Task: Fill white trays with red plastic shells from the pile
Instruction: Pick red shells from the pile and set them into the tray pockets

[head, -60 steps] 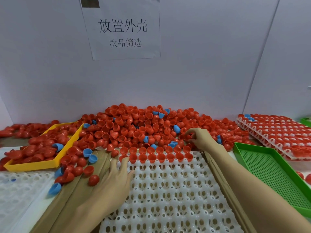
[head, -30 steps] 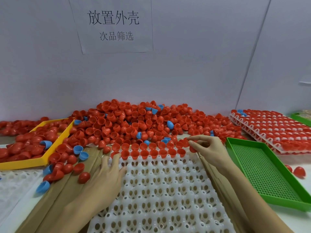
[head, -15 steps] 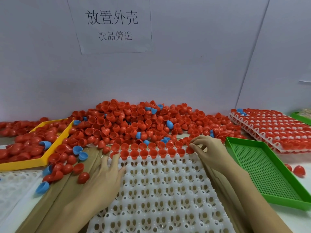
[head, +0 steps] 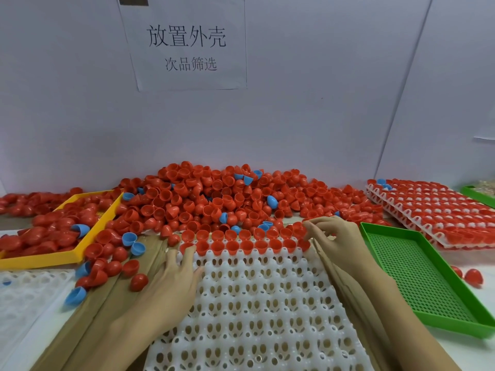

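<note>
Your left hand (head: 171, 286) lies flat on the white moulded plastic tray (head: 257, 303); your right hand (head: 333, 238) reaches its far right corner beside the red plastic shells (head: 242, 246).

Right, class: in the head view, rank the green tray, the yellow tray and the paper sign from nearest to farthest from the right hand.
From the right hand:
1. Green tray, just to its right.
2. Yellow tray, far left across the table.
3. Paper sign, up on the back wall.

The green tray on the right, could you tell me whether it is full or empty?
Empty: the green tray shows only its bare perforated floor.
</note>
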`<state>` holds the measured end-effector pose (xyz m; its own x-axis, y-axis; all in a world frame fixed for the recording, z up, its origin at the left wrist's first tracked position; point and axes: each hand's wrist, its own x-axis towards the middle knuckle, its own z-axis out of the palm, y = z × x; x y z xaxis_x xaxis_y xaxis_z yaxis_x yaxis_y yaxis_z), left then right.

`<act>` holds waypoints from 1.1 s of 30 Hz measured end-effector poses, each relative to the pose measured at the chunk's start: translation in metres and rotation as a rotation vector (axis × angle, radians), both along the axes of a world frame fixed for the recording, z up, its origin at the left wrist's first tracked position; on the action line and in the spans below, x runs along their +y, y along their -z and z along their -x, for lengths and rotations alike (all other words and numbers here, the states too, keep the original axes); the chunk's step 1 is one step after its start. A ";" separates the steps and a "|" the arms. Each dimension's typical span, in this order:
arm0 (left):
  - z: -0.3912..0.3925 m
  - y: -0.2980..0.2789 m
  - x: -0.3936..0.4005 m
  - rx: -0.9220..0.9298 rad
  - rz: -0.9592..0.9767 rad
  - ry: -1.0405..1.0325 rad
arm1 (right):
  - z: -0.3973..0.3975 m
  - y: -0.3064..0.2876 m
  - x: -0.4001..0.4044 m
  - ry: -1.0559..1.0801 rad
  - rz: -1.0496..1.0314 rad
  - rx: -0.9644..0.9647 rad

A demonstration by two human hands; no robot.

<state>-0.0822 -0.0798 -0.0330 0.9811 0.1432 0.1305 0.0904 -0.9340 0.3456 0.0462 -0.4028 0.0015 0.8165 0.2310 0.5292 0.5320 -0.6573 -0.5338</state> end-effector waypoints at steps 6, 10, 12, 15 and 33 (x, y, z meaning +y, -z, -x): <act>-0.001 0.001 0.003 0.015 -0.041 0.024 | -0.021 -0.016 0.029 -0.056 0.095 0.017; -0.001 0.004 0.004 0.021 -0.036 0.014 | -0.074 -0.024 0.064 -0.038 0.417 0.148; -0.001 0.004 0.004 0.026 -0.033 0.018 | -0.098 -0.023 0.078 -0.027 0.487 0.183; -0.001 0.005 0.004 0.030 -0.032 0.021 | -0.120 -0.008 0.087 -0.024 0.599 0.211; -0.003 0.007 0.004 0.011 -0.031 0.005 | -0.048 -0.015 0.023 -0.136 -0.130 0.247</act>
<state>-0.0792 -0.0756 -0.0401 0.9831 0.1346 0.1239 0.0896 -0.9447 0.3154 0.0944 -0.3797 0.0167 0.8904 0.2905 0.3504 0.4538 -0.5065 -0.7331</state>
